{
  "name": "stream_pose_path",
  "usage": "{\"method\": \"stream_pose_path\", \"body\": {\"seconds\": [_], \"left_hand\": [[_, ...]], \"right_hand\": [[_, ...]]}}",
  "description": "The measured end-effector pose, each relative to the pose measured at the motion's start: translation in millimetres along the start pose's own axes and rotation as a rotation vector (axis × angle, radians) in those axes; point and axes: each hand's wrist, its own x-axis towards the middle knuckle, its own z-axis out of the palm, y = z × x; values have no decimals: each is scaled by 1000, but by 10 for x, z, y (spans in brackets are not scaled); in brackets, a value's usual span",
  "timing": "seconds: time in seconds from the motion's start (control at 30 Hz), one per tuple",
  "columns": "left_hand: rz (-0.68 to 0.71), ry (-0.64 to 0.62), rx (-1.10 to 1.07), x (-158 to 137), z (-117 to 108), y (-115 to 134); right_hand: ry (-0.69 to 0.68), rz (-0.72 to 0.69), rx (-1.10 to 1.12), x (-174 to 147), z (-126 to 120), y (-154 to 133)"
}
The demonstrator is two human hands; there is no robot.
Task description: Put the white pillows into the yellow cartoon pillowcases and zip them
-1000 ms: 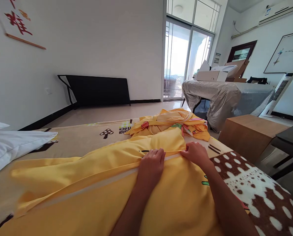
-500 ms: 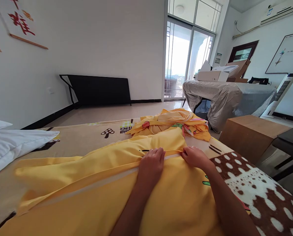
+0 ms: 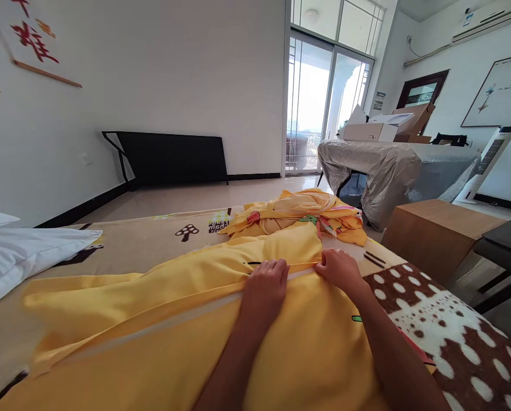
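Yellow cover (image 3: 152, 365) lies underneath; left fingers (image 3: 276, 267) grip its folded edge (image 3: 301, 266), right fingers (image 3: 330, 262) pinch it farther right.

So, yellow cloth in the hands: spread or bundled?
Spread, with wrinkles: the held yellow cloth lies broadly over the patterned blanket. Hidden layers, cannot tell.

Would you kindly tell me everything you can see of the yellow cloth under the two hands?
The yellow cloth looks smooth and soft, with a few green, black and red printed details. A pale strip runs along a folded edge. Loosely wrinkled, it lies over a patterned blanket and runs out of view at the bottom. The left hand lies over the folded edge; the right hand pinches it farther right. Whether it joins the bunched fabric beyond is unclear.
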Motion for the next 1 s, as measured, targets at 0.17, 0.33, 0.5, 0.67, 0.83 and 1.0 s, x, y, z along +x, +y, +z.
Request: {"method": "stream_pose_path", "body": {"seconds": [0.17, 0.33, 0.5, 0.67, 0.83, 1.0], "left_hand": [[8, -21, 24, -3, 4, 17], [6, -4, 16, -1, 3, 3], [-14, 11, -16, 4, -3, -14], [-19, 5, -25, 0, 0, -17], [-19, -13, -5, 2, 1, -14], [-12, -33, 4, 5, -16, 16]], "right_hand": [[11, 31, -1, -2, -12, -31], [61, 11, -24, -9, -14, -41], [38, -89, -69, -33, -23, -44], [-68, -165, -113, -56, 10, -47], [-85, -152, -127, -44, 28, -44], [-36, -74, -85, -17, 9, -18]]}}
